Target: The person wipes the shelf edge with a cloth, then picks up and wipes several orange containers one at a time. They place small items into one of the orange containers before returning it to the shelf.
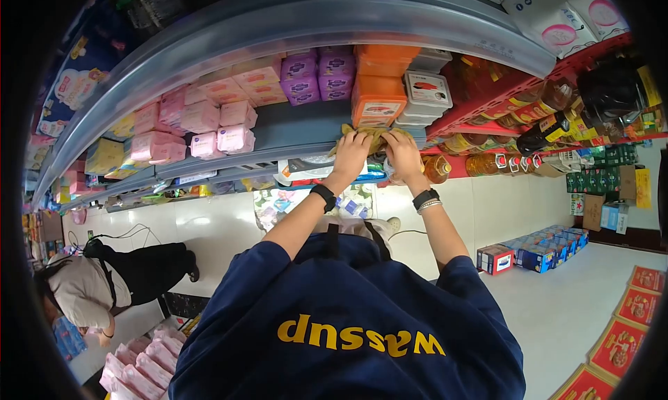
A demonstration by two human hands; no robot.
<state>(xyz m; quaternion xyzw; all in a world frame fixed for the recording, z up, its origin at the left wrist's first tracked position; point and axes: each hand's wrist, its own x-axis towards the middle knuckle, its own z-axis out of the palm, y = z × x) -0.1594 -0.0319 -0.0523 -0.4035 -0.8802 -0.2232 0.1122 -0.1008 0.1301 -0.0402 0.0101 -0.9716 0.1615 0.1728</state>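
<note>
Both hands up at a grey shelf, far side of the aisle, side by side and nearly touching.

Left hand: fingers curled down over a yellow cloth, gripping it. Black watch on that wrist.

Right hand: just right of the left, fingers also bent onto the same cloth and closed on its right end. Dark band and a bracelet on the wrist.

The cloth lies bunched on the front edge of the shelf, directly below a stack of orange boxes.

Left of the orange boxes: purple packs, then pink packs further left along the shelf. Right of them: white boxes with a red picture.

Red shelving to the right holds oil bottles.

Floor: blue cartons in a row at right, red boxes near right. A co-worker crouches near left beside more pink packs.
</note>
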